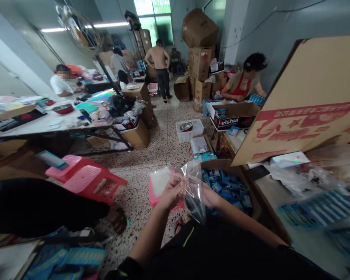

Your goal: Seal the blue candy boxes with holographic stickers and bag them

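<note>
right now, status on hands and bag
Left hand holding clear bag; right hand partly behind it, grip unclear; pink stool, blue packs close beyond

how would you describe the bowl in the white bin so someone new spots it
From the tall stack of brown cartons at the back, come nearer to the white bin on the speckled floor. Inside is a round bowl, shiny metal within and red outside. The similar red bowl stands up on the long table at left, not in a bin.

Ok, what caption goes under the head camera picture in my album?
Left hand and right hand handle a clear plastic bag, near a heap of blue packets.
</note>
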{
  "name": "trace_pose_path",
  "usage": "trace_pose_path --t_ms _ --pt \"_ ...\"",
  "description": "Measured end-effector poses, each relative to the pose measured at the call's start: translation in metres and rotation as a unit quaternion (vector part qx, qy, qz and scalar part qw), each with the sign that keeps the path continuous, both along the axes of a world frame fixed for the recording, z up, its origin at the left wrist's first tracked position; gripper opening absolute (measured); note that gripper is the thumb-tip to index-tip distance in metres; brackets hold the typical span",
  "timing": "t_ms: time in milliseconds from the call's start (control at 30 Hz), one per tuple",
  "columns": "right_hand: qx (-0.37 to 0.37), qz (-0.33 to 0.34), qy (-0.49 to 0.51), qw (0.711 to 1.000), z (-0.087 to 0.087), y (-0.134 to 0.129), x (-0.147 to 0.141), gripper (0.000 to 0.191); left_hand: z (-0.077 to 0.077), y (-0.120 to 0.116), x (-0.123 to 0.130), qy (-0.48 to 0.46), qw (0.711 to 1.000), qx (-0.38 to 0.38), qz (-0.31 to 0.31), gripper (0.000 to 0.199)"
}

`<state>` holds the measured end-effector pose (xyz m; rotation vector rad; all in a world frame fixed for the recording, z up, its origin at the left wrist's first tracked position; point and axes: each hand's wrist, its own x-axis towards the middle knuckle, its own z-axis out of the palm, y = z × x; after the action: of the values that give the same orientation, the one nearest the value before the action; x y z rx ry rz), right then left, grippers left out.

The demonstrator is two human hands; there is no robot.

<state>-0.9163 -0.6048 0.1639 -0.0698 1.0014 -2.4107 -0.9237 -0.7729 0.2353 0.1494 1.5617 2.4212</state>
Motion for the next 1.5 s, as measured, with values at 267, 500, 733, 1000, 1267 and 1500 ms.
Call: trace_pose_path --t_ms 267,500,733,1000,1267,1500 --pt "0.049 -0.156 0.033 0.986 0.027 0.116 0.010 0.042 0.021 0.041 0.007 0.056 0.977 -0.197 0.059 0.032" --pt "0.088 -0.279 0.039 0.955 0.037 0.183 0.026 0.045 -0.016 0.063 -0.002 -0.041 0.964 -0.196 0.175 0.038" --pt "0.190 -0.414 0.066 0.888 0.034 0.154 0.030 0.051 0.010 0.096 -0.018 0.098 0.914 -0.294 0.260 0.049" --pt "0.103 -0.366 0.033 0.924 0.016 0.107 0.029 0.053 -0.009 0.136 -0.010 0.306 0.880 -0.355 -0.073 0.038" --pt "0.435 -0.532 0.107 0.718 0.001 0.121 0.063 0.036 -0.028 0.135 -0.022 0.406 0.861 -0.303 -0.039 0.021" --pt "0.487 -0.387 0.162 0.766 -0.001 0.139 0.081 0.030 -0.033 0.153 -0.010 0.653 0.696 -0.238 -0.183 0.033"
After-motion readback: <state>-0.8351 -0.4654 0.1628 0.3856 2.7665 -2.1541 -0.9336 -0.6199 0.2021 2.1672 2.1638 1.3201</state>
